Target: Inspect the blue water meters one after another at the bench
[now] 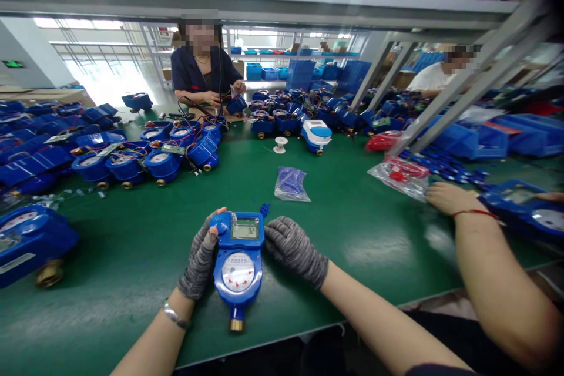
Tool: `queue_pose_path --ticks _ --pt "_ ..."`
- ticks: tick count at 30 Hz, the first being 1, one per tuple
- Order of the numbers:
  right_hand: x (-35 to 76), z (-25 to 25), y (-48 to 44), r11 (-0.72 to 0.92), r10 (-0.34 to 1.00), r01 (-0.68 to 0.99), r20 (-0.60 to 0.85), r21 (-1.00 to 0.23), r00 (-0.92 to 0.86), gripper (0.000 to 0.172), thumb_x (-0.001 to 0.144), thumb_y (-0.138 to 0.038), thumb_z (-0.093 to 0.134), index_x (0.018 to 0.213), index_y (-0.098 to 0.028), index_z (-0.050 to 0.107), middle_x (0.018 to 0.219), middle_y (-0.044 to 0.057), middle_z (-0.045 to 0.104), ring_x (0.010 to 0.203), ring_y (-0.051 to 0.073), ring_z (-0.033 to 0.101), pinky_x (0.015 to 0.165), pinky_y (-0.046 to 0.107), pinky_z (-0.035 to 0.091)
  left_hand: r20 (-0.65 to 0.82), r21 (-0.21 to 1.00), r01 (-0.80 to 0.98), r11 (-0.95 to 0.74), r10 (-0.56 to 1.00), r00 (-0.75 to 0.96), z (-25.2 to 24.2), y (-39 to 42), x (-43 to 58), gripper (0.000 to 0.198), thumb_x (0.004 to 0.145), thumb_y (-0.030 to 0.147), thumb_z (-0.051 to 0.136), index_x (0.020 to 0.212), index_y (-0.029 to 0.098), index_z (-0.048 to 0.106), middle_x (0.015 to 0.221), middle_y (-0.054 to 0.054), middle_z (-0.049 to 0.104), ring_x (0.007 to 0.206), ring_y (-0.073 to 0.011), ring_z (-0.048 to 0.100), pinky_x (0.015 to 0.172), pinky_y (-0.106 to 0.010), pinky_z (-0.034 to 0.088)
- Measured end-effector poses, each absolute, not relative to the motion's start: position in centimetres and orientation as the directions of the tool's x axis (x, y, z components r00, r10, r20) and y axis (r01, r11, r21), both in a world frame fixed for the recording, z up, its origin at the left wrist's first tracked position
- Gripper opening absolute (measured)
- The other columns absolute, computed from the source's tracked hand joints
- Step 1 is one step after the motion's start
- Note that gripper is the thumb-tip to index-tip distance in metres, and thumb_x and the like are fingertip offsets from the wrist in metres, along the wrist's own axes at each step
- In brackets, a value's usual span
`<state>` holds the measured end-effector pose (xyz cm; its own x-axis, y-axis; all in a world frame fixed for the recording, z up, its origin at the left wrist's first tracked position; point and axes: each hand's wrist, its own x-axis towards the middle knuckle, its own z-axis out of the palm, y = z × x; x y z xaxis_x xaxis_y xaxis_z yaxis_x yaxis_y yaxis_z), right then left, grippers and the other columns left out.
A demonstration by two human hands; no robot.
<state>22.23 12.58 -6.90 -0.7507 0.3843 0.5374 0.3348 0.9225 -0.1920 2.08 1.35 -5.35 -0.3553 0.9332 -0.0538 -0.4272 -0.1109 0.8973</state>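
Observation:
A blue water meter (238, 267) with a lit digital display and a round dial lies face up on the green table, its brass end pointing towards me. Around its upper left side my left hand (200, 258) is closed, in a grey fingerless glove, the thumb at the round blue knob. My right hand (296, 249), gloved in grey too, is at the meter's upper right edge with fingers bent and pressed together. Whatever its fingertips hold, if anything, is hidden. Just beyond the meter sits a small pile of blue bits (264, 210).
A plastic bag of small purple-blue pieces (291, 184) and a white spool (279, 144) lie farther back. Several blue meters (127, 167) crowd the left. To the right, a co-worker's arm (484, 247) reaches near a bag with red items (400, 175). Another person (205, 73) sits opposite.

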Motion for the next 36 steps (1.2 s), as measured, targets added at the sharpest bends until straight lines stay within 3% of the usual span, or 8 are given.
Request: queue_pose_path --ticks 4,7,10,13,23,28,31,36 --pt "22.0 -6.8 12.2 0.715 0.65 0.391 0.347 -0.579 -0.676 0.024 0.091 -0.025 0.049 0.102 -0.014 0.067 0.099 0.011 0.067 0.091 0.02 0.06 0.085 0.036 0.049 -0.053 0.902 -0.418 -0.105 0.936 -0.348 -5.0 1.3 2.2 0.062 0.084 0.052 0.063 0.136 0.023 0.049 0.126 -0.01 0.062 0.113 -0.0295 0.061 0.099 -0.04 0.048" --pt "21.0 -6.9 12.5 0.17 0.796 0.373 -0.096 -0.912 -0.598 0.029 0.088 -0.039 0.05 0.089 -0.013 0.065 0.083 0.007 0.068 0.07 0.016 0.062 0.066 0.029 0.051 -0.072 0.897 -0.431 -0.099 0.929 -0.364 -5.2 1.3 2.0 0.062 0.084 0.053 0.063 0.137 0.024 0.049 0.127 -0.01 0.061 0.113 -0.0291 0.06 0.099 -0.04 0.047" --pt "19.8 -7.1 12.9 -0.295 0.662 0.313 -0.429 -0.903 -0.614 0.043 0.083 -0.055 0.049 0.072 -0.014 0.059 0.057 0.002 0.06 0.046 0.012 0.053 0.047 0.024 0.045 -0.051 0.899 -0.421 -0.117 0.929 -0.366 -5.4 1.3 1.7 0.063 0.085 0.051 0.061 0.14 0.023 0.045 0.129 -0.011 0.06 0.117 -0.0296 0.058 0.101 -0.04 0.046" --pt "19.1 -7.2 13.1 -0.449 0.626 0.267 -0.513 -0.853 -0.587 0.045 0.078 -0.058 0.054 0.064 -0.015 0.056 0.048 -0.001 0.053 0.039 0.009 0.046 0.041 0.022 0.039 -0.022 0.912 -0.391 -0.123 0.938 -0.345 -5.6 1.2 1.4 0.064 0.088 0.049 0.058 0.142 0.021 0.042 0.132 -0.012 0.058 0.12 -0.0308 0.056 0.101 -0.042 0.047" --pt "19.4 -7.6 13.5 -0.298 0.701 0.169 -0.335 -0.94 -0.629 0.038 0.075 -0.051 0.058 0.059 -0.017 0.05 0.044 -0.005 0.045 0.039 0.006 0.038 0.039 0.02 0.027 -0.035 0.94 -0.327 -0.093 0.93 -0.365 -4.9 1.1 1.3 0.061 0.086 0.05 0.06 0.138 0.02 0.047 0.134 -0.012 0.056 0.121 -0.0321 0.055 0.107 -0.047 0.042" --pt "20.0 -8.6 10.9 -0.292 0.742 0.141 -0.317 -0.946 -0.59 0.046 0.08 -0.061 0.051 0.063 -0.018 0.048 0.048 -0.004 0.046 0.042 0.007 0.037 0.041 0.021 0.027 0.109 0.984 0.174 -0.046 0.921 -0.375 -4.5 -3.3 3.2 0.078 0.076 0.046 0.072 0.144 0.029 0.039 0.146 -0.01 0.044 0.132 -0.0366 0.044 0.108 -0.051 0.041" --pt "21.3 -9.5 9.8 -0.258 0.712 0.186 -0.317 -0.948 -0.627 0.05 0.086 -0.064 0.044 0.078 -0.016 0.055 0.057 -0.001 0.054 0.045 0.008 0.044 0.045 0.021 0.033 0.39 0.802 0.586 -0.119 0.847 -0.362 -6.2 -5.6 4.8 0.1 0.062 0.045 0.081 0.147 0.03 0.032 0.148 -0.012 0.039 0.134 -0.0416 0.038 0.107 -0.058 0.04" --pt "23.1 -9.6 14.7 0.189 0.806 0.41 -0.098 -0.892 -0.584 0.039 0.092 -0.05 0.044 0.093 -0.016 0.062 0.085 0.007 0.067 0.072 0.016 0.061 0.066 0.027 0.048 0.395 0.744 0.666 -0.053 0.839 -0.375 -7.5 -5.8 2.3 0.091 0.068 0.043 0.075 0.146 0.027 0.029 0.139 -0.016 0.047 0.117 -0.0383 0.057 0.092 -0.054 0.055"
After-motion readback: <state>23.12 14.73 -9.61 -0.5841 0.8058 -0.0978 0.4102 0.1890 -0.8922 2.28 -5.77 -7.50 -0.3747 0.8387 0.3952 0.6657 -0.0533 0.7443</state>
